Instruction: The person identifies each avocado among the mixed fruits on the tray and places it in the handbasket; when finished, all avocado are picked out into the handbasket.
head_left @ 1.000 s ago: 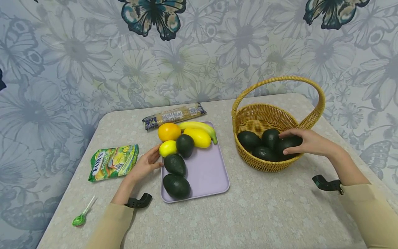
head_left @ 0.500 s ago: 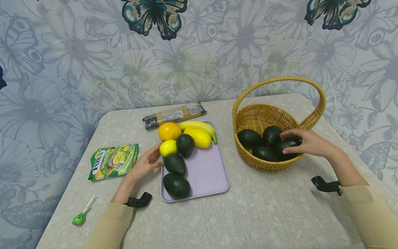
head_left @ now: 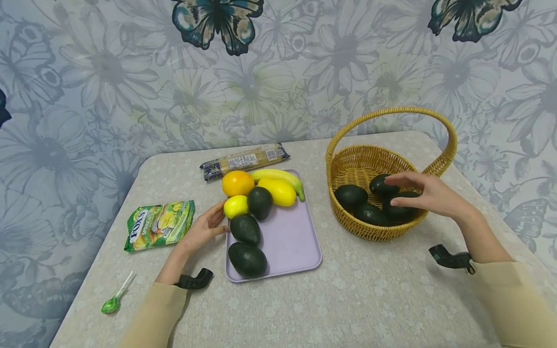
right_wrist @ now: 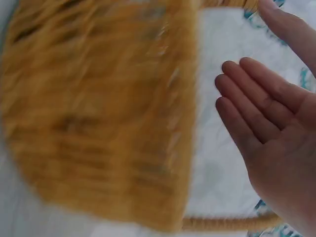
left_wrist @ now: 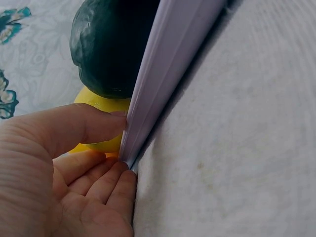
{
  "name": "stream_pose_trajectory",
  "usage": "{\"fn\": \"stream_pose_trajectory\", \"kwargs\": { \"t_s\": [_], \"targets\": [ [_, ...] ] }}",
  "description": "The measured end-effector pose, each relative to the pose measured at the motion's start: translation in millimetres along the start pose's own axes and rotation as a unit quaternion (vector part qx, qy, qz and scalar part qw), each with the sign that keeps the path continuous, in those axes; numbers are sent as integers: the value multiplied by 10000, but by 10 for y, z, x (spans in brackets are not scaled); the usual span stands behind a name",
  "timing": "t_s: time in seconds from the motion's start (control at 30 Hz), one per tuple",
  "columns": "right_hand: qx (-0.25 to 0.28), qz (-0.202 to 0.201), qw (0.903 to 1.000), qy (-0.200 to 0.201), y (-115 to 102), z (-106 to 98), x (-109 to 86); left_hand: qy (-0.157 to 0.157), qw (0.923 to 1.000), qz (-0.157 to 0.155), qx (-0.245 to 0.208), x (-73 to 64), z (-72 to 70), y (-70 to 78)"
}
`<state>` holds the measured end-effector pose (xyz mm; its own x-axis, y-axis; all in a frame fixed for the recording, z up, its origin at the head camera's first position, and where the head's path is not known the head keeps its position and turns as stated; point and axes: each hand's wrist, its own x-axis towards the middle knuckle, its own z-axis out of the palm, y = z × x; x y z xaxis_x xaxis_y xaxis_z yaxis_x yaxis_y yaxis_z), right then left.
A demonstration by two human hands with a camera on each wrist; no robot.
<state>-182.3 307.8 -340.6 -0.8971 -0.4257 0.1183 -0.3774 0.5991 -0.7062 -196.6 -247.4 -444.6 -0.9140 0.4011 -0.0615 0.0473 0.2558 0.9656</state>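
Right grip [head_left: 431, 194], released, is poised over an avocado [head_left: 406, 213] inside the basket [head_left: 364, 232], centre right; left grip [head_left: 203, 231], loose, touches the tray [head_left: 289, 244]. Step judged: avocado placement; next move calls for clearing the handle [head_left: 400, 110].

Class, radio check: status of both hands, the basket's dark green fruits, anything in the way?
Right hand over basket, holding nothing. Left hand touching left edge of tray. Four dark green fruits in basket. Handle arches above, seemingly not blocking.
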Motion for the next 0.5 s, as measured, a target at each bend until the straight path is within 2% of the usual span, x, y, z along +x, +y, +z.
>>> {"fn": "stream_pose_trajectory", "kwargs": {
  "t_s": [0.13,0.3,0.4,0.5],
  "targets": [
    [319,-839,9958,197,-247,73,78,13,10000,6,48,1,1,-3],
    [682,-1903,9791,204,-583,242,273,33,10000,-34,70,-9,0,-9],
    [785,-2351,9687,123,-779,372,416,42,9999,-39,91,-14,-5,-11],
    [868,-2606,9615,-5,-966,514,561,36,9999,-38,134,-7,-10,-9]
  ]
}}
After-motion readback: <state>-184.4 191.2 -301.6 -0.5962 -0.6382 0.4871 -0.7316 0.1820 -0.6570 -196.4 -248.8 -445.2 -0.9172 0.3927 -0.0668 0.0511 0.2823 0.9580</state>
